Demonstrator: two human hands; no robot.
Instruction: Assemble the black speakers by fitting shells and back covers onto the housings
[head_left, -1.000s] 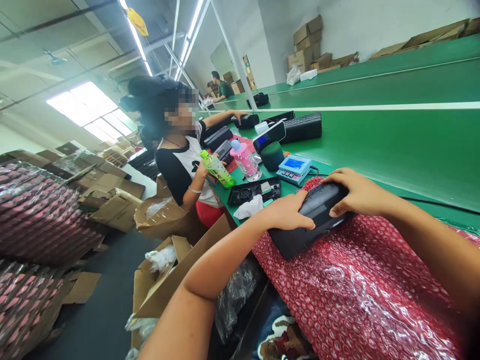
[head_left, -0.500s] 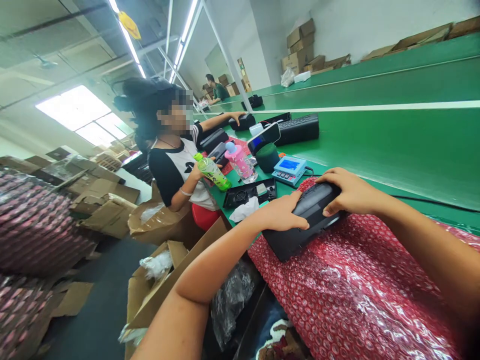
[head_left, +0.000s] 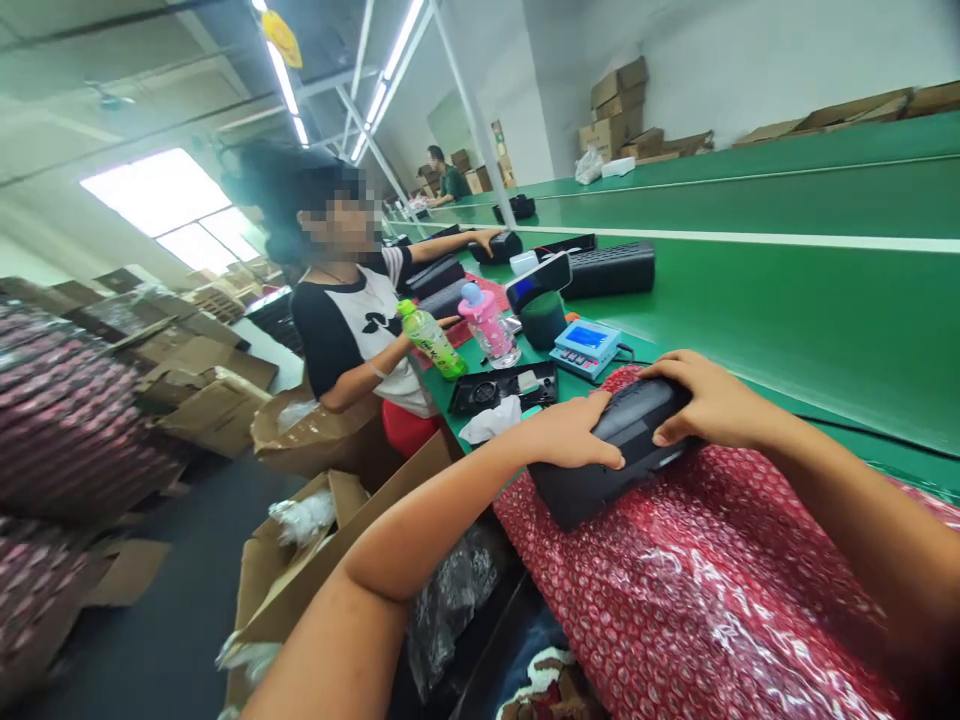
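A long black plastic case [head_left: 630, 440], shaped like a portable speaker, lies tilted on a sheet of red bubble wrap [head_left: 675, 590]. My left hand [head_left: 574, 435] grips its near end, thumb across the top face. At the far end, my right hand [head_left: 694, 400] is wrapped over the case with the thumb on the near side. Just beyond sit a light blue device with a lit screen [head_left: 585, 345] and a dark green round object [head_left: 543, 320]. An open black half-shell [head_left: 504, 388] rests to the left, beside a crumpled white tissue [head_left: 491, 420].
A co-worker [head_left: 360, 320] sits at the left, one hand on another black case [head_left: 496, 247]. A green bottle [head_left: 433, 340], a pink-topped bottle [head_left: 491, 325] and a propped phone [head_left: 538, 280] stand on the green bench [head_left: 750, 310]. Open cartons [head_left: 322, 580] are below the bench's left edge.
The view has shifted slightly, so the background sits a little further right and lower. Both hands keep their hold on the black case, which has barely moved.
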